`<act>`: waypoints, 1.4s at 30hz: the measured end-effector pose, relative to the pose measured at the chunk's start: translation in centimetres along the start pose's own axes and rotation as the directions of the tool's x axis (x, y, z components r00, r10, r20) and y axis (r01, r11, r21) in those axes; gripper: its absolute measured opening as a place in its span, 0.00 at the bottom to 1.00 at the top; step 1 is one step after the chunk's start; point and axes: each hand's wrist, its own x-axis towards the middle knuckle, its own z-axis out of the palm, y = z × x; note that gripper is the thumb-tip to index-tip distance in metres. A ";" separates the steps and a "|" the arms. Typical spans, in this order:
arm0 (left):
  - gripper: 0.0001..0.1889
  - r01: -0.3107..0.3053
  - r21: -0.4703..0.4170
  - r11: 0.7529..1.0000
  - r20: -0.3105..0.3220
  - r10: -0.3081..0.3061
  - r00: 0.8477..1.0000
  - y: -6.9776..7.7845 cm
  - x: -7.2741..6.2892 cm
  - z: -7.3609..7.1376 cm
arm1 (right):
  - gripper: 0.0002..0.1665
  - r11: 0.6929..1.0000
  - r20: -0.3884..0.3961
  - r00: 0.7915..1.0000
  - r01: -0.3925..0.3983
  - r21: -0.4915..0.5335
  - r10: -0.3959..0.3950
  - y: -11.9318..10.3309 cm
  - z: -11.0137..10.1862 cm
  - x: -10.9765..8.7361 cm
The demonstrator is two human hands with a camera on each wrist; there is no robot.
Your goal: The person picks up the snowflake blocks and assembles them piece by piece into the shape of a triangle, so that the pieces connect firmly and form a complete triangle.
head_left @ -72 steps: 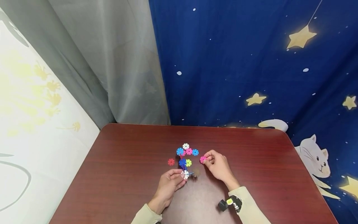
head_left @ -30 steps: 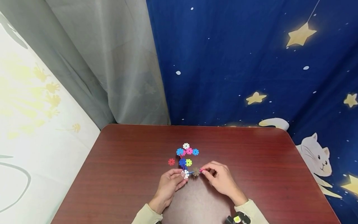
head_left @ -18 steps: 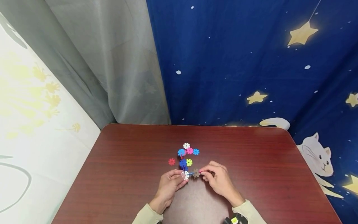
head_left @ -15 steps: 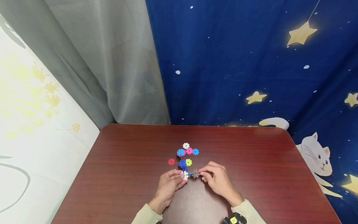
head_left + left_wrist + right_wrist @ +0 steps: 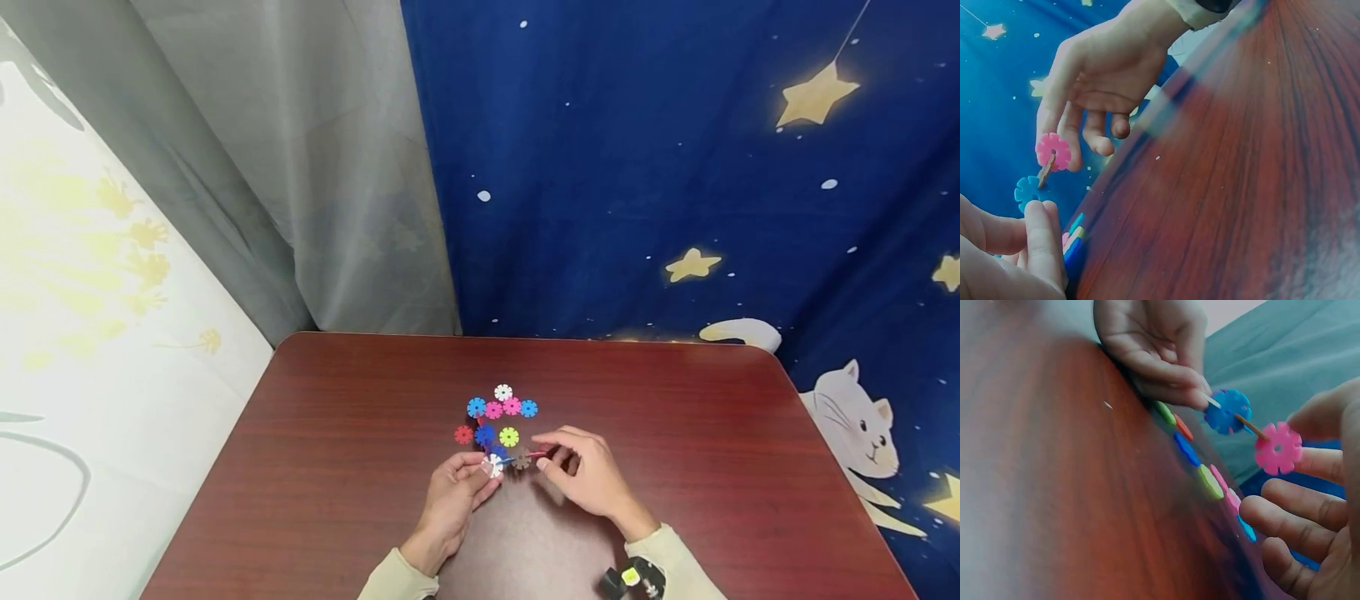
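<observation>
My left hand (image 5: 455, 493) pinches a white notched snowflake disc (image 5: 492, 466) between thumb and fingers. It belongs to a chain of interlocked discs. One end reaches away from me through a dark blue disc (image 5: 484, 434) to a light blue disc (image 5: 476, 407). Toward the right, a blue disc (image 5: 1227, 411) joins a brown disc (image 5: 521, 461), seen edge-on in both wrist views, and a pink disc (image 5: 1277, 449) is slotted onto that. Around the pink disc, my right hand (image 5: 588, 475) has thumb and index finger spread apart, the index finger close by it in the left wrist view.
Loose discs lie on the reddish-brown table (image 5: 337, 433) beyond the hands: red (image 5: 463, 435), yellow-green (image 5: 509, 437), white (image 5: 503, 392), pink (image 5: 512, 406) and blue (image 5: 528, 408). Grey (image 5: 360, 208) and blue starry (image 5: 570, 208) curtains hang behind the far edge.
My right hand brought the pink disc from the right to the brown disc, pressed it there, and has now loosened its pinch. The chain's far end has shifted slightly left.
</observation>
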 end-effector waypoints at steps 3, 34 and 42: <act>0.14 0.007 -0.003 1.000 -0.003 -0.007 1.000 0.0 0.1 0.0 | 0.13 0.998 -0.016 0.998 -0.063 0.005 0.063 0.7 -0.3 0.7; 0.15 0.028 0.012 1.000 0.017 -0.029 0.999 0.3 0.1 0.1 | 0.07 0.942 0.085 0.942 -0.316 -0.109 0.326 2.5 -0.3 4.8; 0.16 0.033 -0.004 0.999 0.031 -0.033 0.999 0.4 0.0 0.0 | 0.03 0.944 0.086 0.941 -0.329 0.025 0.326 1.9 -1.5 2.6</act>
